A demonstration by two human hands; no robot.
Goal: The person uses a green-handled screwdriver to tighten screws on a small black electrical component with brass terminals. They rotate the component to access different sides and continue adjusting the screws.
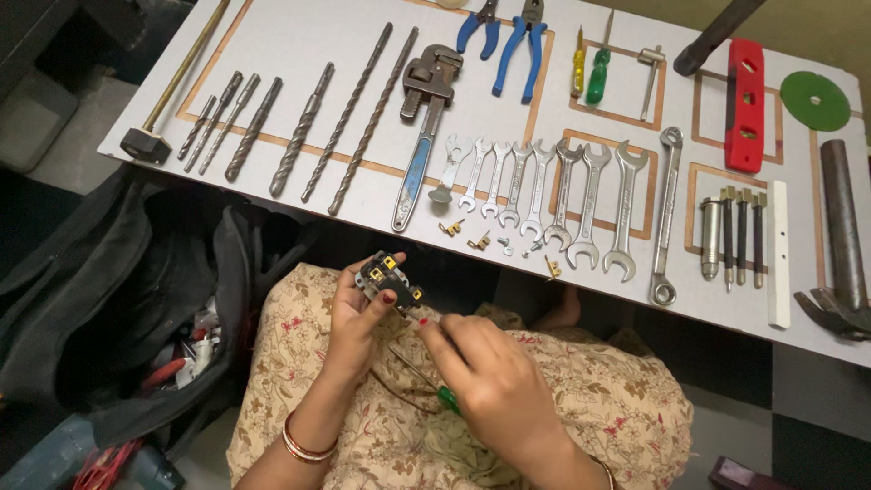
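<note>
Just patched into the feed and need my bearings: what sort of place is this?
Probably a home or small repair workspace, not a factory. Spanners, drill bits and pliers lie sorted on a white board, an open tool bag sits on the floor, and the left hand holds a small electrical part over the lap.

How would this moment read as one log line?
left hand: holds black switch part | right hand: green screwdriver on it | wrenches on board
</note>
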